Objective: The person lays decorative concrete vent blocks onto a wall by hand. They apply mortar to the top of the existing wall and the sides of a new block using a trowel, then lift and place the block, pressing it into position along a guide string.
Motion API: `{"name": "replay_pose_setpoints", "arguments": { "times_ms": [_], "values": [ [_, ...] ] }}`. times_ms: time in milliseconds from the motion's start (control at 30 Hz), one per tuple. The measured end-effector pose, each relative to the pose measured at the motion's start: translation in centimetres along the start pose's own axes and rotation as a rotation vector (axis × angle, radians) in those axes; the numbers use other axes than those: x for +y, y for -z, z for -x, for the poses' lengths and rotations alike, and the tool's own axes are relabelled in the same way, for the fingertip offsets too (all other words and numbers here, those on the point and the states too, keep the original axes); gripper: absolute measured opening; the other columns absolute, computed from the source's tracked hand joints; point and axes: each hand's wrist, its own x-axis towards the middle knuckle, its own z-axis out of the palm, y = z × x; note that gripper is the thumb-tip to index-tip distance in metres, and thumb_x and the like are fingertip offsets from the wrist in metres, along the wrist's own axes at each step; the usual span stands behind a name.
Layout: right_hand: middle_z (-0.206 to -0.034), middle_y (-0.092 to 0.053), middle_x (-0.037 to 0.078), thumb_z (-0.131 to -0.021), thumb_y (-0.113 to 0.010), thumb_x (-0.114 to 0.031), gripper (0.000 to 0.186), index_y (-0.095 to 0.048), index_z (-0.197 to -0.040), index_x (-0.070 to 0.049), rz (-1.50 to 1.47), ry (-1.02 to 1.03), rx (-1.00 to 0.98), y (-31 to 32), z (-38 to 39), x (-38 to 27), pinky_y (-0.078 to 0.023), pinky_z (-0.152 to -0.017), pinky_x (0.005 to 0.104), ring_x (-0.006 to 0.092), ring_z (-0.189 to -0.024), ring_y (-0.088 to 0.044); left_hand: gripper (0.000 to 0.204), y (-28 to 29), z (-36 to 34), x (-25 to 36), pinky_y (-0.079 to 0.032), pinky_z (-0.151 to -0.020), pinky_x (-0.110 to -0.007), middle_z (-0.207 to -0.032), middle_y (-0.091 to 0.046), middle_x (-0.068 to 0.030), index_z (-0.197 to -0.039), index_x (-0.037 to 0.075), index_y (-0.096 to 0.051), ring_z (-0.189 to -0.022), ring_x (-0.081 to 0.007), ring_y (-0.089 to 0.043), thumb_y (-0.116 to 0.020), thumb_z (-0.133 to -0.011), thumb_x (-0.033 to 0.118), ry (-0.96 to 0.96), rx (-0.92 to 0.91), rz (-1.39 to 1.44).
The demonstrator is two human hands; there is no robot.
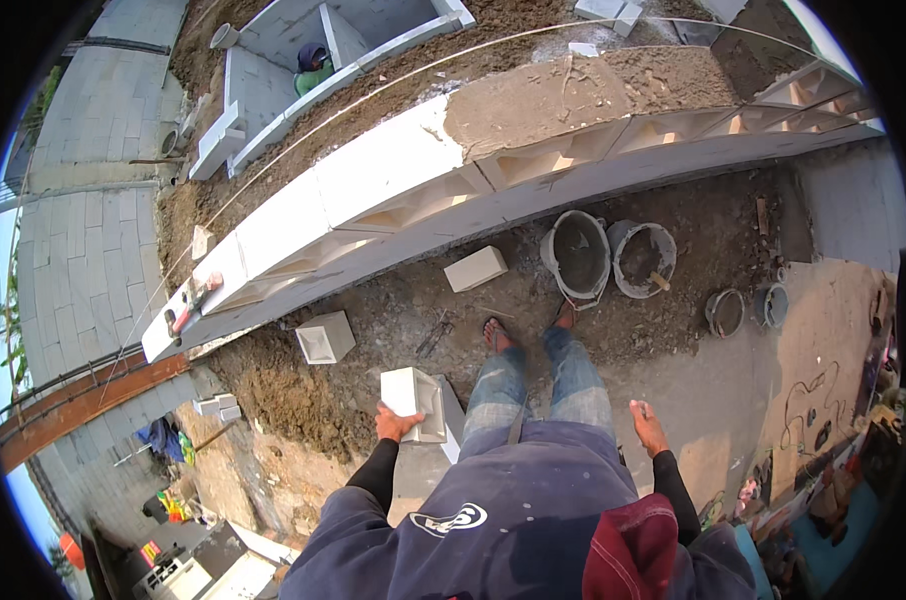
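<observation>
My left hand (398, 422) grips the near left side of a cream ventilation block (411, 391) with a recessed face. Other pale blocks (451, 415) stand close against it; whether it rests on them is unclear. My right hand (649, 428) hangs empty by my right thigh, its fingers loosely apart. Ahead, a row of similar ventilation blocks (543, 160) runs along the wall. Wet grey mortar (538, 100) covers the middle and right of its top, while the left stretch is bare white.
Two mortar buckets (577, 258) stand before my feet, with smaller pails (725, 313) to the right. Loose blocks (476, 269) lie on the dirt. A string line (393, 72) stretches above the wall. A red-handled tool (181, 320) lies at its left end. Beyond, a person (314, 70) is inside a block enclosure.
</observation>
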Motion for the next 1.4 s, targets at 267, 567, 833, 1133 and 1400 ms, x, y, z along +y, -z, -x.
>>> {"name": "replay_pose_setpoints", "arguments": {
  "times_ms": [267, 567, 833, 1133, 1400],
  "values": [
    [-0.147, -0.051, 0.03, -0.093, -0.061, -0.063, 0.085, -0.044, -0.152, -0.005, 0.198, 0.232, -0.08, -7.5, -0.3, -6.1, -0.037, -0.116, 0.0472, 0.0434, -0.14, -0.047, 0.132, -5.4, -6.3, -3.2, -0.049, -0.104, -0.041, -0.138, -0.055, -0.0302, -0.144, -0.015, -0.028, -0.126, -0.0382, -0.058, -0.096, -0.054, 0.052, -0.122, 0.039, 0.32],
    [-0.148, -0.048, 0.028, -0.097, -0.06, -0.056, 0.078, -0.041, -0.154, -0.006, 0.106, 0.08, 0.08, -12.3, -3.6, -2.1, -0.038, -0.115, 0.0467, 0.0432, -0.14, -0.046, 0.128, -5.7, -19.8, 0.3, -0.047, -0.106, -0.043, -0.143, -0.047, -0.0247, -0.152, -0.011, -0.018, -0.129, -0.0312, -0.051, -0.098, -0.062, 0.031, -0.193, 0.119, 0.488],
    [-0.15, -0.048, 0.028, -0.101, -0.061, -0.05, 0.069, -0.044, -0.154, -0.009, -0.077, -0.047, 0.187, -12.0, -12.5, 6.8, -0.048, -0.105, 0.0457, 0.0391, -0.132, -0.054, 0.107, -3.1, -26.2, 5.5, -0.05, -0.104, -0.048, -0.147, -0.052, -0.0127, -0.16, 0.014, -0.024, -0.128, -0.0305, -0.056, -0.086, -0.076, 0.037, 0.146, -0.344, 0.748],
    [-0.15, -0.048, 0.025, -0.1, -0.064, -0.051, 0.069, -0.046, -0.154, -0.012, -0.155, -0.331, 0.085, -16.0, -13.9, 12.8, -0.045, -0.107, 0.043, 0.0345, -0.13, -0.055, 0.077, -1.2, -25.8, -2.5, -0.052, -0.099, -0.053, -0.138, -0.064, -0.0056, -0.141, 0.017, -0.06, -0.122, -0.0301, -0.062, -0.063, -0.083, 0.069, 0.51, -0.663, 1.19],
    [-0.154, -0.047, 0.015, -0.103, -0.062, -0.045, 0.064, -0.046, -0.153, -0.009, -0.112, -0.118, 0.089, -16.1, -18.3, 15.7, -0.044, -0.11, 0.0425, 0.0306, -0.135, -0.052, 0.075, -3.1, -27.0, 2.0, -0.051, -0.102, -0.054, -0.14, -0.06, -0.0095, -0.145, 0.015, -0.053, -0.126, -0.0327, -0.059, -0.075, -0.082, 0.051, 0.467, -0.679, 1.108]
  ]
}}
